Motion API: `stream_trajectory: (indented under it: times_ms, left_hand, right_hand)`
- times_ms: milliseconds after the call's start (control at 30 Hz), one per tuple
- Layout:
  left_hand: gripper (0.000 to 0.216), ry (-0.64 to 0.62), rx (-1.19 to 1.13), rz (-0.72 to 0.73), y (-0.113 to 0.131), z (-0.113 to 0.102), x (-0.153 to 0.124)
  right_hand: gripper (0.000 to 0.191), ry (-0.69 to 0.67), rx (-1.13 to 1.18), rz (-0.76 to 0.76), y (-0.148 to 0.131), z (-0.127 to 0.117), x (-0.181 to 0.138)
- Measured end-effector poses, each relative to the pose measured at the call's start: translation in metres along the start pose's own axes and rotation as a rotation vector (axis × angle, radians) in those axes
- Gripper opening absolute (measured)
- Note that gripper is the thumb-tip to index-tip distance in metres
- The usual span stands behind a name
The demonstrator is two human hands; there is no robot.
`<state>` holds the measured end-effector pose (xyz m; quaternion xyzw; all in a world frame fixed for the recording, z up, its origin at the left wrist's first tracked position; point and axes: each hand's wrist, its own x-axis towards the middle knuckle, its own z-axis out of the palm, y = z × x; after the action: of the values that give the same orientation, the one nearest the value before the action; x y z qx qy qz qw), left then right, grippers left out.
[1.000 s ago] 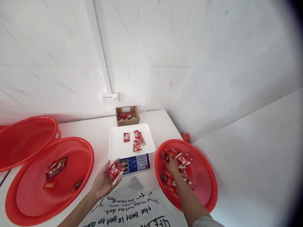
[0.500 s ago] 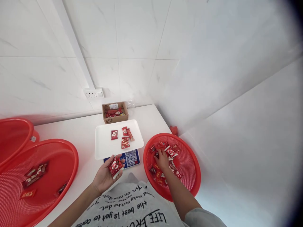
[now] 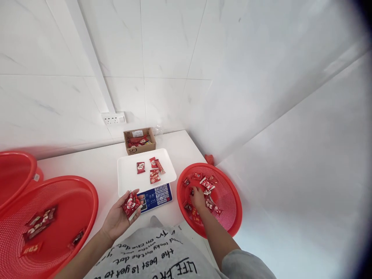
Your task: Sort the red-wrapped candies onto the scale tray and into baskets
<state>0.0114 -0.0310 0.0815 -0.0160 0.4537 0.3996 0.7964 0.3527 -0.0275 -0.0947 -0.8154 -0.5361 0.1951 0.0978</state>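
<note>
Now: we count 3 round red plastic mesh baskets: right basket (image 3: 232, 219), left basket (image 3: 83, 197), far-left basket (image 3: 17, 168). 1 white rect. scale tray (image 3: 128, 182) carries 4 glossy red tray packets (image 3: 155, 176); 1 cardboard box (image 3: 139, 142) sits behind it. Left hand (image 3: 117, 219), palm up, has its fingers curled round the held packets (image 3: 130, 203), just in front of the blue keypad (image 3: 157, 195); qty unclear. Right hand (image 3: 198, 197) rests among the loose packets (image 3: 207, 183) in the right basket; grip: cannot tell.

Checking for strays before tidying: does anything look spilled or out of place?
One small red item lies alone on the white table by the wall, behind the round red mesh basket and outside it. Too small to identify. Otherwise nothing stands out.
</note>
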Motion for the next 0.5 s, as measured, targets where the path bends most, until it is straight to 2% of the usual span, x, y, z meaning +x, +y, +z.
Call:
stream_trajectory:
  times_ms: [100,200,333,500]
  left_hand:
    - [0.023,0.032,-0.006,-0.004,-0.003,-0.012,0.000]
    - [0.024,0.065,-0.016,-0.017,-0.009,-0.015,-0.004]
    - [0.022,0.083,-0.001,-0.030,-0.010,-0.004,-0.009]
    - [0.022,0.051,0.021,0.007,-0.010,0.013,-0.001]
  right_hand:
    - [0.047,0.022,0.026,0.006,0.001,0.005,-0.002]
    - [0.050,0.014,0.071,-0.011,0.005,0.004,-0.005]
    - [0.054,-0.007,0.132,-0.017,0.011,-0.007,-0.005]
    - [0.060,0.058,0.148,0.062,0.024,-0.032,0.005]
